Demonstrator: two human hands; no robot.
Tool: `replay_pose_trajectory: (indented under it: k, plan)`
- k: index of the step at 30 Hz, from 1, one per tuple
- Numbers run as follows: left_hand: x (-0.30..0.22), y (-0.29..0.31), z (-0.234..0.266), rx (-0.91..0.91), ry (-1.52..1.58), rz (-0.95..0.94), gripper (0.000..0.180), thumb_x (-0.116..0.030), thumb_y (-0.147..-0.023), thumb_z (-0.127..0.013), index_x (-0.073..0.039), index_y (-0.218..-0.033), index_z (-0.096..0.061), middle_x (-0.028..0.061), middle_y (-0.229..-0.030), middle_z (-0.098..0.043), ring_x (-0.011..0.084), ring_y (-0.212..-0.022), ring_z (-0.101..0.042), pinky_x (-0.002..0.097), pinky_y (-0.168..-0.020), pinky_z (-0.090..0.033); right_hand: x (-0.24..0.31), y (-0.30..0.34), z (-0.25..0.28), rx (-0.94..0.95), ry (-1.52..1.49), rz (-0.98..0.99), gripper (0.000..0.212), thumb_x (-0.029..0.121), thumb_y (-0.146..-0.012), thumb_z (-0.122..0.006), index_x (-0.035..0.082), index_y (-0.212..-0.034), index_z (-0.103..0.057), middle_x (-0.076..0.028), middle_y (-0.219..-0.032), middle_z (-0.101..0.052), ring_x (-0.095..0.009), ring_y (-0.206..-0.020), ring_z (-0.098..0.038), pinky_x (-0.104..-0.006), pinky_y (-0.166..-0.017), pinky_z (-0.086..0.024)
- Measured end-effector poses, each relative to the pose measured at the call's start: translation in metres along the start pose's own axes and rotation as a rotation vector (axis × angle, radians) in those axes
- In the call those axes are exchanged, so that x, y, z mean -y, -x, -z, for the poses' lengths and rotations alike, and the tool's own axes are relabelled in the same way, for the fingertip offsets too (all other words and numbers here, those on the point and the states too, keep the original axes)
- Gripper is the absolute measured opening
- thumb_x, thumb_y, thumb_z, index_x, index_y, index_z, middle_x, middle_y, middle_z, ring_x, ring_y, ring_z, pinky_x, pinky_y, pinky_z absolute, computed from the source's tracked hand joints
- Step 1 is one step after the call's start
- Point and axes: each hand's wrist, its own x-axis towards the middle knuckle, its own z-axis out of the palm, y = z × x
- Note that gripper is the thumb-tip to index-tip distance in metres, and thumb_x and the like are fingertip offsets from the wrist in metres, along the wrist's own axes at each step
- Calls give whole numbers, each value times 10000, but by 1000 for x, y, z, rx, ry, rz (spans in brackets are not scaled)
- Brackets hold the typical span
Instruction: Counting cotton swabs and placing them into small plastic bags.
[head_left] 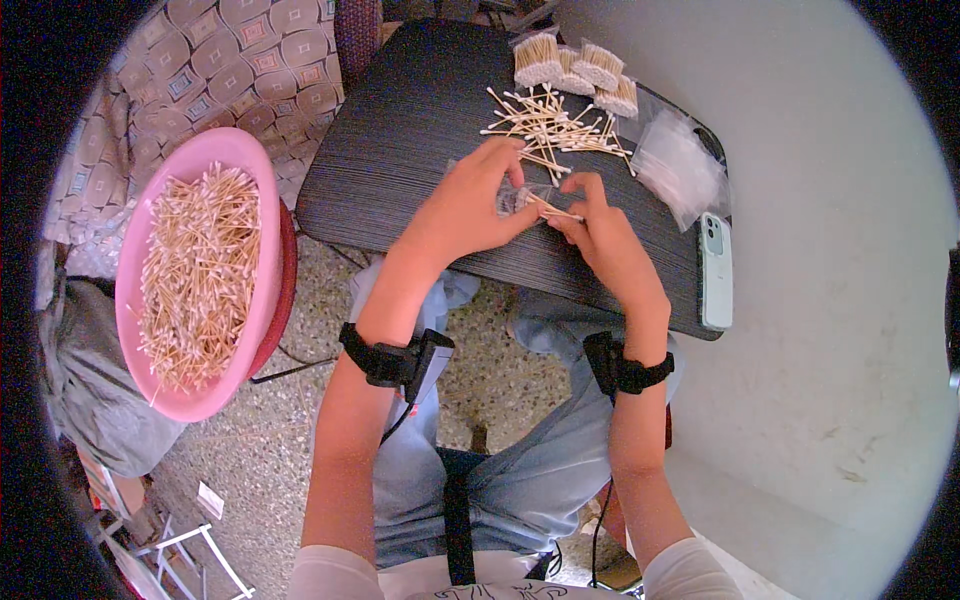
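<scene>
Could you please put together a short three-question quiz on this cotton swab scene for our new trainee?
1. True or false: the pink basin of cotton swabs sits to the person's left.
2. What lies at the dark table's right edge? A) scissors B) a light green phone C) a cup
3. What do the left hand and right hand hold between them?

Key:
1. True
2. B
3. A small clear bag with a few cotton swabs going into it; loose swabs and bagged bundles lie beyond.
</scene>
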Motion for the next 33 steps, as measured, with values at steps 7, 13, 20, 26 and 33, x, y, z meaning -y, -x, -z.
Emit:
replay_pose_trajectory:
  k: [7, 13, 20, 26, 33]
  plan:
    - [-2, 0, 4, 62, -18, 39, 215, -177, -749, -717, -42, -797, -557, 173, -1148, -611, 354, -1048, -593, 391, -889, -476, -4, 1, 2, 10, 32, 99, 202, 186, -898, -598, 51, -1006, -494, -227, -820, -647, -432, -803, -617, -505, -647, -463]
    - [5, -4, 0, 141, 95, 42, 124, -143, -845, -615, -38, -858, -550, 171, -1143, -615, 355, -1011, -606, 391, -865, -481, -9, -1, -2, 17, 27, 88, 193, 197, -910, -579, 43, -975, -482, -221, -819, -647, -429, -802, -619, -499, -646, -469]
    - [5, 0, -3, 297, 237, 105, 216, -257, -920, -580, -55, -951, -513, 136, -1039, -646, 308, -951, -630, 382, -786, -483, 0, -6, -17, -76, -28, 185, 196, 199, -916, -570, 48, -1016, -497, -218, -898, -656, -425, -840, -618, -500, -684, -479]
    - [0, 1, 4, 349, 259, 147, 242, -271, -916, -595, -55, -966, -497, 127, -973, -653, 306, -882, -643, 390, -721, -486, -4, -7, -21, -205, 13, 304, 219, 150, -857, -655, 35, -1030, -587, -166, -971, -607, -356, -788, -633, -392, -700, -522]
    - [8, 5, -5, 220, 359, 74, 208, -215, -903, -588, -31, -932, -497, 162, -937, -668, 364, -863, -652, 398, -719, -502, -10, 3, -20, -196, -383, 120, 227, 105, -786, -730, 23, -980, -647, -113, -912, -593, -212, -742, -639, -304, -660, -518]
